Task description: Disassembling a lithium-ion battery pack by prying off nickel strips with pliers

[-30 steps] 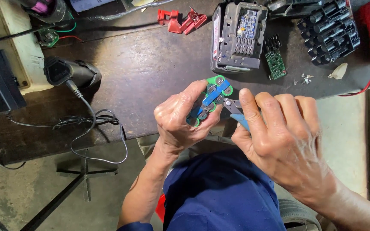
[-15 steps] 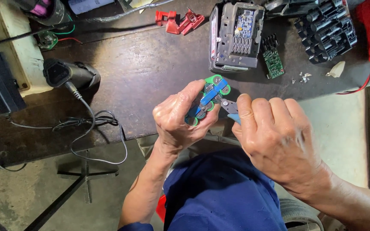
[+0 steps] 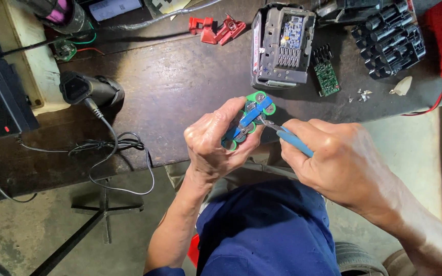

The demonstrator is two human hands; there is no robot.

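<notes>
Fingers of the left hand (image 3: 213,145) wrap round a green battery pack (image 3: 246,122), held just above the near edge of the desk (image 3: 180,87); the right hand (image 3: 341,166) is closed on blue-handled pliers (image 3: 287,137), whose tip touches the pack's metal strips; beyond them on the desk lie a grey battery housing (image 3: 282,46), a small green circuit board (image 3: 327,76) just beside it, and a black cell holder (image 3: 390,43); a black charger plug (image 3: 85,89) with coiled cable lies to the left.

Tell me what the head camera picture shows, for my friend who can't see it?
A left hand holds a green battery pack while the right hand pokes blue-handled pliers at its top. Behind them, a dark workbench holds a grey battery case and a small circuit board.
</notes>
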